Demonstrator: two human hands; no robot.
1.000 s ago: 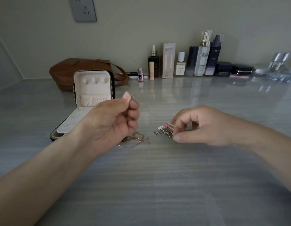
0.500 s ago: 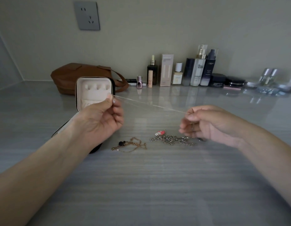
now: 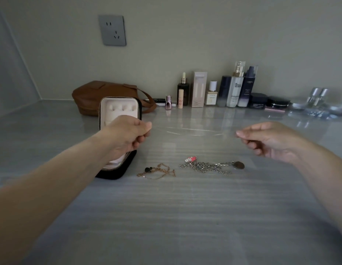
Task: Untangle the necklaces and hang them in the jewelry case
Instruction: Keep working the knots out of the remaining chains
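**Silver strand stretching between two hands**

Silver and very fine, one thin necklace is hanging in the air above the countertop, running left to right between the hands. It is showing only as a faint, blurred line, so its links and clasp cannot be made out. The left hand is pinching the left end between thumb and forefinger, with the other fingers curling into the palm, and is hovering in front of the open jewelry case. The right hand is gripping the right end with thumb and fingertips drawn together and the remaining fingers curling under.

Nearer than the strand, two bundles are lying on the countertop, apart from both hands. A gold necklace with a dark pendant is lying just right of the case's black base. Further right, a heap of silver chains is lying with a pink charm at its far left edge and an oval pendant at its right end.

The case is standing with its pale-lined lid upright. Behind it a brown bag is sitting against the wall, and to the right a row of cosmetic bottles is lining the far edge. A grey socket is sitting on the wall above the bag
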